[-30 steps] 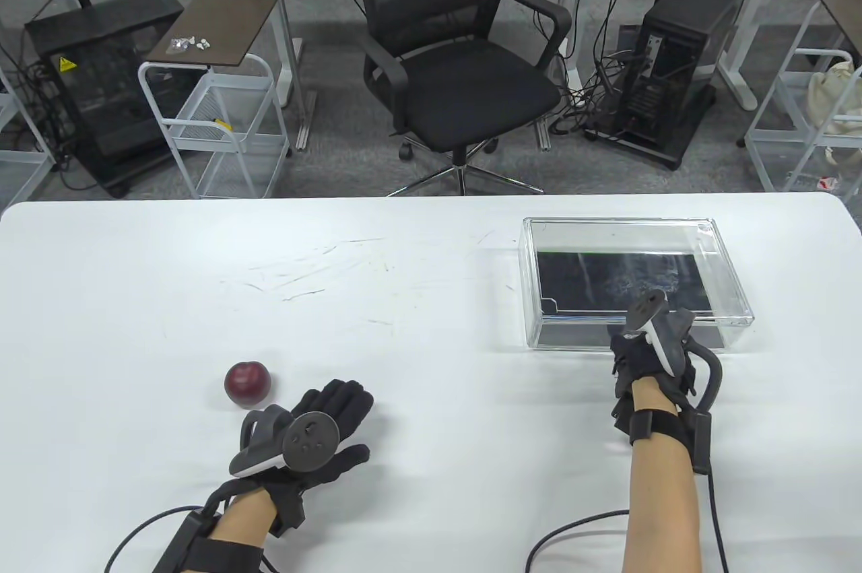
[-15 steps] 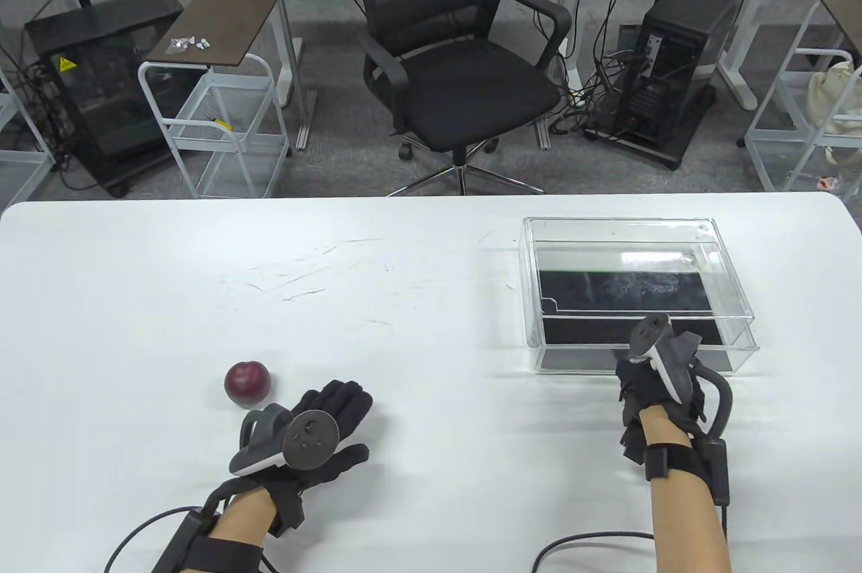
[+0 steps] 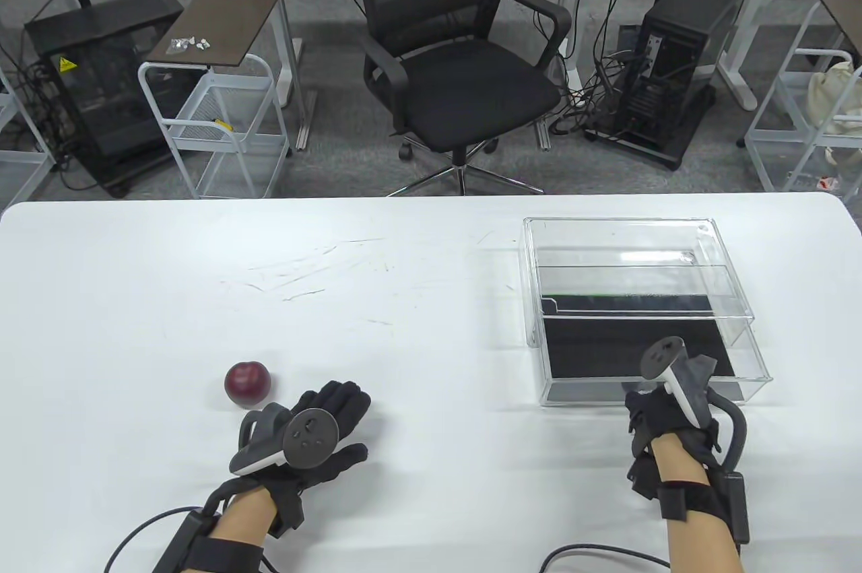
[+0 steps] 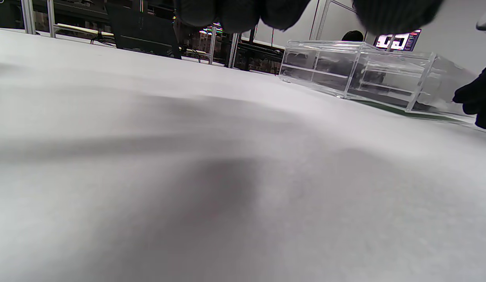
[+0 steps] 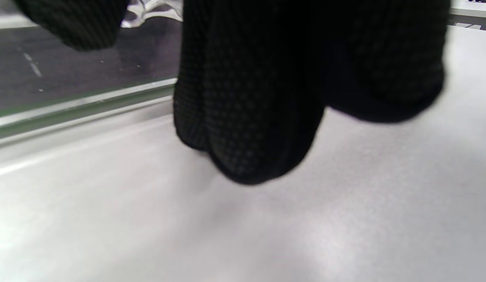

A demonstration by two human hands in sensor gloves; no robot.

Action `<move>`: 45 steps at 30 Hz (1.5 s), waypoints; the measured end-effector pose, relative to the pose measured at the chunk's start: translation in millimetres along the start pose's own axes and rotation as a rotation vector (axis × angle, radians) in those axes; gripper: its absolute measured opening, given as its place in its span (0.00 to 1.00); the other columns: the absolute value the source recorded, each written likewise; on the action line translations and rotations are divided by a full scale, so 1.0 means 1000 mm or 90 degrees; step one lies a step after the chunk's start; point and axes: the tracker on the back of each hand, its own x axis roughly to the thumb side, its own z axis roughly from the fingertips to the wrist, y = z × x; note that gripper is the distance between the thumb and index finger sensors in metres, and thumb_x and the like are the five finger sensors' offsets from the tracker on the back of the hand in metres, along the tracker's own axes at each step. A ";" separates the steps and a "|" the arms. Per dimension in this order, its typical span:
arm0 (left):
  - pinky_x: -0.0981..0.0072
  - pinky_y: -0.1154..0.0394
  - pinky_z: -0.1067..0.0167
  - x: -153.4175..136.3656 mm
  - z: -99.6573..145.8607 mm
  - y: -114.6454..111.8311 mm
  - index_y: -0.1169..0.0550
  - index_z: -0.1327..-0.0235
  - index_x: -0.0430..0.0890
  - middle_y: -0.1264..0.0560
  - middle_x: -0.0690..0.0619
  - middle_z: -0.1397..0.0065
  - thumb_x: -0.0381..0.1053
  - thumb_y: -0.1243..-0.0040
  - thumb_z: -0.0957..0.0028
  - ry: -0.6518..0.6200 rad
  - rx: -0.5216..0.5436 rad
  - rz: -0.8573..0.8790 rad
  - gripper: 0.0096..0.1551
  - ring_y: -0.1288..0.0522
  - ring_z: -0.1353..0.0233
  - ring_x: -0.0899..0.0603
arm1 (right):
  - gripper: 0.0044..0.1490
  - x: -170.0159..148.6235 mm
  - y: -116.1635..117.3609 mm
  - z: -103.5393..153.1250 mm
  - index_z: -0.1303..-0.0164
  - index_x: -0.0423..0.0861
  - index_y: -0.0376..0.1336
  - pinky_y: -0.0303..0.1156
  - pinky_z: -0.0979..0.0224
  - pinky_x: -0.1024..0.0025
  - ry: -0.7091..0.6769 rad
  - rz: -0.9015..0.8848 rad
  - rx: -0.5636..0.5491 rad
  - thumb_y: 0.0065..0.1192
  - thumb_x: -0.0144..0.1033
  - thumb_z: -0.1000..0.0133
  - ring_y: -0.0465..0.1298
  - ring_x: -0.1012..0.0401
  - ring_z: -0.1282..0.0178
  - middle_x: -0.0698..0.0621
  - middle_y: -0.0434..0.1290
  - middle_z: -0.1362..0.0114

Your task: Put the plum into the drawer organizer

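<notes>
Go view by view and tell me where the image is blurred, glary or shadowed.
Table view: sharp and evenly lit, with pale glare on the clear drawer organizer. Left wrist view: the near table is a soft blur with a grey shadow patch; the organizer is clearer. Right wrist view: the right hand fingers fill the frame, dark and slightly soft.

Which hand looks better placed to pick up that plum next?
Probably the left hand: it rests on the table right beside the plum. The right hand is far across, at the front of the clear drawer, which is pulled partly out.
</notes>
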 end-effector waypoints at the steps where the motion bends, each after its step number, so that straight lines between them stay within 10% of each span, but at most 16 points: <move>1: 0.43 0.45 0.20 0.000 0.000 0.000 0.38 0.20 0.50 0.41 0.47 0.12 0.65 0.44 0.50 -0.001 0.002 0.000 0.45 0.42 0.14 0.38 | 0.52 -0.001 0.000 0.002 0.37 0.29 0.60 0.84 0.67 0.68 0.001 0.000 -0.004 0.59 0.60 0.54 0.88 0.59 0.70 0.51 0.86 0.56; 8: 0.43 0.45 0.20 0.002 0.001 0.003 0.37 0.20 0.50 0.41 0.47 0.12 0.65 0.44 0.50 -0.006 0.014 0.002 0.44 0.42 0.14 0.38 | 0.48 0.026 -0.026 0.061 0.38 0.33 0.65 0.83 0.62 0.63 -0.105 0.055 -0.198 0.58 0.61 0.54 0.88 0.54 0.64 0.46 0.85 0.51; 13: 0.43 0.45 0.20 0.001 0.001 0.003 0.37 0.20 0.50 0.41 0.47 0.12 0.65 0.44 0.50 -0.006 0.016 0.008 0.44 0.42 0.14 0.38 | 0.47 0.078 -0.012 0.136 0.25 0.57 0.52 0.62 0.25 0.44 -0.528 0.069 -0.246 0.55 0.63 0.55 0.66 0.48 0.22 0.49 0.62 0.19; 18: 0.42 0.45 0.20 0.000 0.001 0.003 0.37 0.20 0.50 0.41 0.47 0.12 0.65 0.44 0.50 -0.005 0.017 0.006 0.45 0.42 0.14 0.38 | 0.48 0.110 0.029 0.176 0.25 0.61 0.48 0.50 0.17 0.47 -0.711 0.125 -0.243 0.53 0.63 0.57 0.49 0.51 0.14 0.56 0.54 0.15; 23: 0.43 0.46 0.19 -0.011 0.003 0.012 0.37 0.21 0.51 0.40 0.48 0.12 0.64 0.41 0.51 0.051 0.052 -0.006 0.44 0.42 0.14 0.39 | 0.47 0.116 0.058 0.171 0.26 0.60 0.48 0.52 0.18 0.50 -0.751 0.170 -0.243 0.53 0.63 0.57 0.50 0.51 0.15 0.55 0.54 0.16; 29: 0.41 0.50 0.18 -0.073 0.037 0.045 0.39 0.19 0.51 0.43 0.48 0.11 0.62 0.35 0.52 0.330 0.250 0.098 0.48 0.45 0.12 0.38 | 0.47 0.115 0.061 0.168 0.26 0.59 0.49 0.53 0.19 0.50 -0.756 0.154 -0.217 0.53 0.62 0.56 0.52 0.50 0.15 0.55 0.56 0.16; 35: 0.29 0.55 0.20 -0.110 0.047 0.027 0.46 0.16 0.56 0.52 0.49 0.07 0.67 0.32 0.57 0.512 0.119 0.114 0.58 0.54 0.11 0.35 | 0.46 0.114 0.063 0.167 0.26 0.59 0.50 0.54 0.19 0.50 -0.755 0.151 -0.200 0.53 0.63 0.57 0.54 0.50 0.16 0.55 0.57 0.17; 45: 0.34 0.47 0.20 -0.128 0.016 0.013 0.47 0.17 0.57 0.48 0.50 0.08 0.62 0.29 0.56 0.532 0.072 0.133 0.57 0.45 0.12 0.35 | 0.46 0.111 0.062 0.166 0.27 0.59 0.52 0.55 0.19 0.50 -0.751 0.142 -0.182 0.53 0.63 0.57 0.55 0.50 0.16 0.54 0.59 0.17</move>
